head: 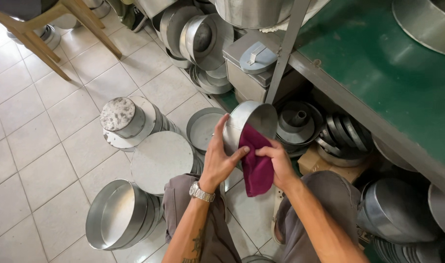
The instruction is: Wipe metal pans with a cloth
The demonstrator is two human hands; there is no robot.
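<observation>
Down between the knees, two hands work one pan: the left hand (217, 158) clamps the rim of a round, shiny silver metal cake pan (249, 122), tilted on its side, while the right hand (278, 160) presses one magenta cloth (255, 163) against it. Beyond, on the tiled floor (47, 146), three stacks of round pans (135, 122); farther off, a green-topped surface (378, 73).

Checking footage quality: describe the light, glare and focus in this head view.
Head view: even, soft daylight, shadows faint on the tiled floor; mild sheen, no blown glare, on the round metal pan held by the left hand; the magenta cloth under the right hand is sharp; wide-angle bending slants the shelf post; the lower right corner falls dark.
</observation>
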